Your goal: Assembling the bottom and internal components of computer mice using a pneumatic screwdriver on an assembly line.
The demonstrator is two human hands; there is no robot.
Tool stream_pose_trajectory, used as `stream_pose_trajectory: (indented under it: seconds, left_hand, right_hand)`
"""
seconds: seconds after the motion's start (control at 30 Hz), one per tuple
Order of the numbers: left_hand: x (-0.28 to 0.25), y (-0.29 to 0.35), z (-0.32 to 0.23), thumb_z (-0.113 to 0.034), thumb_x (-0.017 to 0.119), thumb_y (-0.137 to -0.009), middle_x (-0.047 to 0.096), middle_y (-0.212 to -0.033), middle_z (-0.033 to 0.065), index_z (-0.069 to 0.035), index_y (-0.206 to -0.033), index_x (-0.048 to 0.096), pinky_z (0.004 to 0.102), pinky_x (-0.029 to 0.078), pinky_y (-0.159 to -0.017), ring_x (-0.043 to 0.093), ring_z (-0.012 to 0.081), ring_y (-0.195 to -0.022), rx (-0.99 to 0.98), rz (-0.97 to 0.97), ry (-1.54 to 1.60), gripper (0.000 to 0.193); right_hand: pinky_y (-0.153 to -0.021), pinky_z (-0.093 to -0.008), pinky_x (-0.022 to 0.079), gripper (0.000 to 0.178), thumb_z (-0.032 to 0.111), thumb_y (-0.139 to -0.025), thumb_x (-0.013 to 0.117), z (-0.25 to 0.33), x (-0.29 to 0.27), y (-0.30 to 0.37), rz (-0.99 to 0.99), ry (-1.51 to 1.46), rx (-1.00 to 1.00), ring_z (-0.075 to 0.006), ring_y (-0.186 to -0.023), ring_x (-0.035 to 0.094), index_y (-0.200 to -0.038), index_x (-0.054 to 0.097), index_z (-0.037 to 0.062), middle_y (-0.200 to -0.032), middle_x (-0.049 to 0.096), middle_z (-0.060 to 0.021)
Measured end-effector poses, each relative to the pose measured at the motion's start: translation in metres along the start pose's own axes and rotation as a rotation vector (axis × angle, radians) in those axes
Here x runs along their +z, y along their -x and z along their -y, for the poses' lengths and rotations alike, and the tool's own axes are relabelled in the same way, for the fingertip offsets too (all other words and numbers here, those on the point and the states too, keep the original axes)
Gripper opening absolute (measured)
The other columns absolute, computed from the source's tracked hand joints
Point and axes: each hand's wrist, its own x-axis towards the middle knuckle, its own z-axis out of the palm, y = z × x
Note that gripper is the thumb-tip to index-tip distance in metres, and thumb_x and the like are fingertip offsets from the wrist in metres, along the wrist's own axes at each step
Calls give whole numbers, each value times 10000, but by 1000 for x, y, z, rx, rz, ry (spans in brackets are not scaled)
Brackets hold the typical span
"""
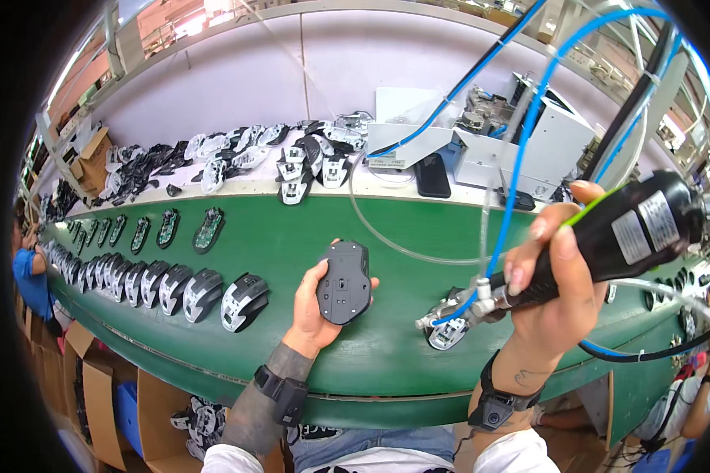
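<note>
Currently | mouse (345, 282) held between left fingers (375, 283) and thumb (311, 282) | right fingers (569, 264) grasping black driver (629, 229)

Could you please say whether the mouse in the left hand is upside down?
Upside down: the mouse shows its flat base, with an opening, to the camera.

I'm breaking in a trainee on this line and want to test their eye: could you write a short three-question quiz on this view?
1. Which hand holds the black power screwdriver?
2. True or false: the computer mouse in the left hand shows its underside to the camera.
3. Fill in the colour: on the green work surface, the row of circuit boards lies between the row of mouse shells and the ____ shelf.

Key: 1. The right hand. 2. True. 3. White.
</note>
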Motion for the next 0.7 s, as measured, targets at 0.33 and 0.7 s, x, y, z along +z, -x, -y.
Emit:
stream_pose_trajectory:
  seconds: [0.33, 0.7]
  left_hand:
    - [0, 3, 13, 36, 652, -706, 469, -1235, 162, -77, -1295, 367, 433, 538, -821, 556, 354, -1049, -125, 101, -156, 664]
    - [6, 4, 7, -35, 714, -665, 506, -1144, 159, -87, -1283, 393, 388, 486, -860, 560, 291, -1020, 366, -51, -1028, 697]
  right_hand:
    - [-411, -235, 428, 409, 43, -826, 538, 10, -7, -8, -52, -2, 29, -120, -461, 515, -1196, 384, -38, -808, 549, -124]
    - [-422, -234, 413, 413, 33, -824, 532, 16, -1, -12, -58, 15, 37, -112, -476, 504, -1202, 382, -37, -812, 548, -117]
